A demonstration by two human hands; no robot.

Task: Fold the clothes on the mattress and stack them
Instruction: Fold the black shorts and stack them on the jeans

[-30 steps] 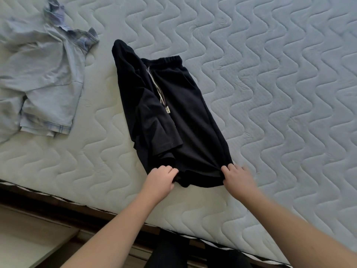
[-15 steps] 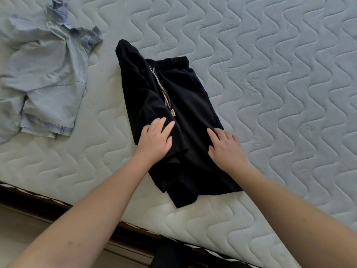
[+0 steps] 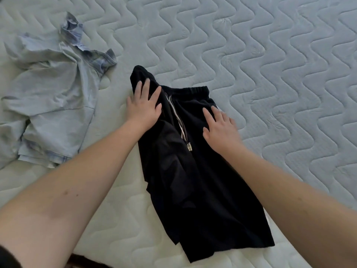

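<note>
A pair of black shorts (image 3: 195,182) with a white drawstring (image 3: 178,120) lies folded lengthwise on the quilted mattress (image 3: 270,74), waistband at the far end. My left hand (image 3: 144,106) lies flat, fingers straight, on the far left corner of the shorts near the waistband. My right hand (image 3: 220,126) presses flat on the right side, just below the elastic waistband. Neither hand grips the cloth.
A crumpled light blue shirt (image 3: 50,97) lies unfolded to the left of the shorts. The mattress edge runs along the bottom of the view, with a dark gap at the lower left (image 3: 85,262).
Both hands let go of the hem, then slid up the shorts from the near end toward the waistband, staying flat on the cloth. The view has moved closer over the mattress.
</note>
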